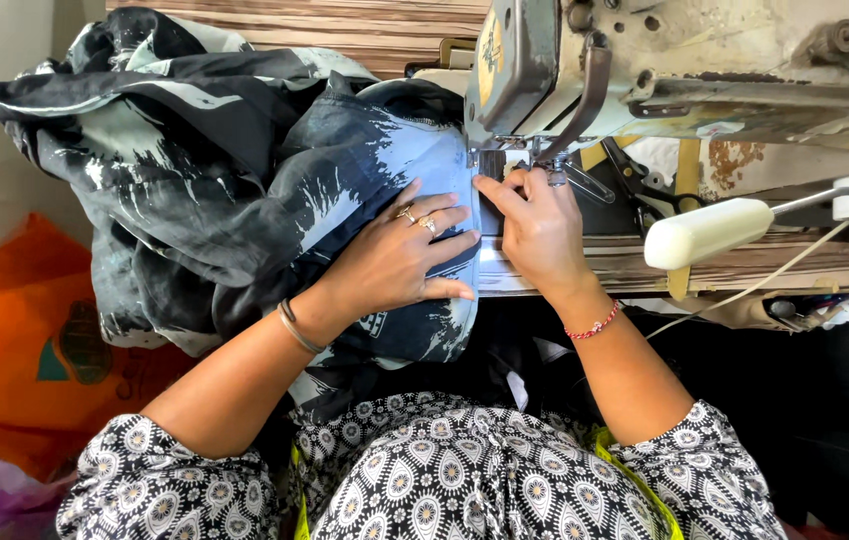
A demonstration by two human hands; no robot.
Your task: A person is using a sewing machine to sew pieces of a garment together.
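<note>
On the sewing table (744,265), fabric (244,170) lies under fingers (444,225).

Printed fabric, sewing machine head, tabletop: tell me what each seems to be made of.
Printed fabric: thin woven cloth, probably cotton or rayon; it bunches in soft matte folds under the left hand.
Sewing machine head: painted metal, cream finish chipped and grimy, with rust-like stains.
Tabletop: probably wood-grain laminate, judging by its even, smooth stripes.
</note>
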